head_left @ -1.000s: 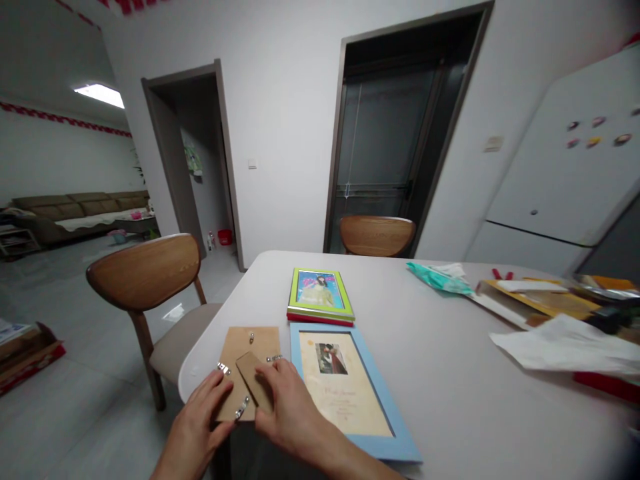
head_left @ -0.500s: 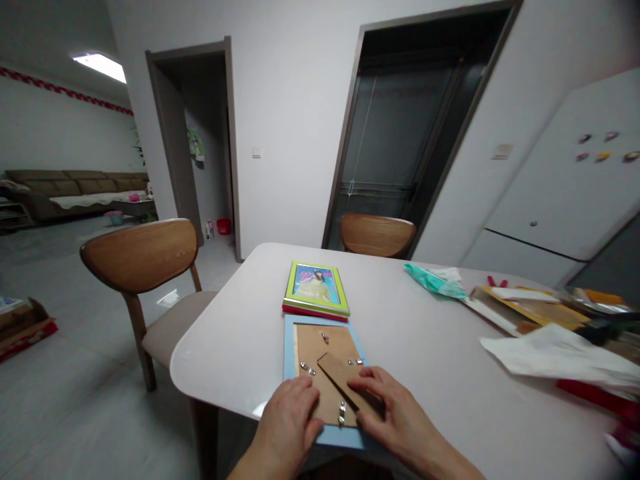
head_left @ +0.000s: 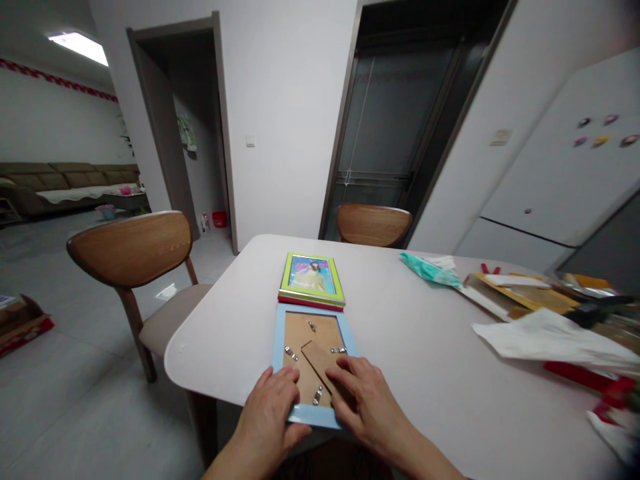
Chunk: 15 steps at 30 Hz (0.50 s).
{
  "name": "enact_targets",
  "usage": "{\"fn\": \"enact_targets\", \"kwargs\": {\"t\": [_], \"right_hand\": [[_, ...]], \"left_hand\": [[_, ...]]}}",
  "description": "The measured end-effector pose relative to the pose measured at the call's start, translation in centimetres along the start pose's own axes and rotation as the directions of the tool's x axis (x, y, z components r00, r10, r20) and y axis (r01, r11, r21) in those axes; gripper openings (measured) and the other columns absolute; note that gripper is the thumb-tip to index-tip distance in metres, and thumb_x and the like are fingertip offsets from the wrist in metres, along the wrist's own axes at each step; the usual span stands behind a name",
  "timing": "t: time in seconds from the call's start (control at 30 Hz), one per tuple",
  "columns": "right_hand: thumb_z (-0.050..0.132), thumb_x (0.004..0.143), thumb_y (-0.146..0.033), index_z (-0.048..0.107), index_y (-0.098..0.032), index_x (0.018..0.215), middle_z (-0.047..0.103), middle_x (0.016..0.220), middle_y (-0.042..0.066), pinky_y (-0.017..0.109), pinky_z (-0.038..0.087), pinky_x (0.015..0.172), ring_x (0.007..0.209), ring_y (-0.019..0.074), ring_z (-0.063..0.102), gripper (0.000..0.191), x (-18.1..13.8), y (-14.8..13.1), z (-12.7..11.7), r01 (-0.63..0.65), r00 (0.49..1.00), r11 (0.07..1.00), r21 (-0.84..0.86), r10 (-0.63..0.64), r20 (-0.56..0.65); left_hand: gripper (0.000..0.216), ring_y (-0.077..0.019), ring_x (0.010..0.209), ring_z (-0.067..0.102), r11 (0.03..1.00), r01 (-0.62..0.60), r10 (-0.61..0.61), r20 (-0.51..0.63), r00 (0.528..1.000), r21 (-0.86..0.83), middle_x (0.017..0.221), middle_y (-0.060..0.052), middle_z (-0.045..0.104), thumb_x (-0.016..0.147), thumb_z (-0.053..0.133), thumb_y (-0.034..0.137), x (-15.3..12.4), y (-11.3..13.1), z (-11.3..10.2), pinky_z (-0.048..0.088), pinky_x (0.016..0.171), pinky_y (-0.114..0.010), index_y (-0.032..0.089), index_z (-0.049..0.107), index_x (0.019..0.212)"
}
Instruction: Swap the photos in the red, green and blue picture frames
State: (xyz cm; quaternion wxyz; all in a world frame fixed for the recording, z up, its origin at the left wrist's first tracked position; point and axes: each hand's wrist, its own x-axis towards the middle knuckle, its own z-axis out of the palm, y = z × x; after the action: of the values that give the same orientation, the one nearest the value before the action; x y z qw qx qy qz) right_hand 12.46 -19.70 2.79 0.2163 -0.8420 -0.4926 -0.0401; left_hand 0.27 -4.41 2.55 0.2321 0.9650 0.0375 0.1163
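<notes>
At the lower centre of the frame, the blue frame lay face down on the white worktop. The left hand and right hand pressed flat on its brown backing board, fingers spread, grasping nothing.

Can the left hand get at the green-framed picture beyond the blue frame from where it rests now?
Probably yes. The left hand lies on the blue frame's near corner, and the green-framed picture sits just past that frame's far edge with only bare table alongside, so nothing seems to block a forward reach.
</notes>
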Motion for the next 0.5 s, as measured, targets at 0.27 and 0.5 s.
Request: {"fn": "enact_targets", "kwargs": {"t": [0.27, 0.5], "right_hand": [[0.046, 0.075, -0.026, 0.056, -0.032, 0.099, 0.048, 0.108, 0.003, 0.037, 0.031, 0.085, 0.101, 0.0203, 0.039, 0.026, 0.2, -2.3, -1.1, 0.198, 0.973, 0.980, 0.037, -0.201, 0.118], [0.051, 0.072, -0.031, 0.055, -0.030, 0.100, 0.048, 0.107, 0.002, 0.035, 0.031, 0.085, 0.100, 0.0196, 0.038, 0.028, 0.5, -2.1, -0.9, 0.232, 0.964, 0.971, 0.059, -0.237, 0.120]], "left_hand": [[0.028, -0.0223, 0.110, 0.044, 1.000, 0.004, -0.005, 0.010, 1.000, 0.028, 0.116, -0.010, 0.053, 0.062, 0.064, 0.021, -0.2, -0.5, -0.5, 0.029, 0.096, -0.046, 0.018, 0.053, 0.087], [0.026, -0.0234, 0.110, 0.044, 1.000, -0.012, 0.012, -0.017, 1.000, 0.012, 0.116, -0.008, 0.053, 0.063, 0.062, 0.020, -0.4, -1.0, -0.3, 0.030, 0.095, -0.048, 0.020, 0.053, 0.088]]}}
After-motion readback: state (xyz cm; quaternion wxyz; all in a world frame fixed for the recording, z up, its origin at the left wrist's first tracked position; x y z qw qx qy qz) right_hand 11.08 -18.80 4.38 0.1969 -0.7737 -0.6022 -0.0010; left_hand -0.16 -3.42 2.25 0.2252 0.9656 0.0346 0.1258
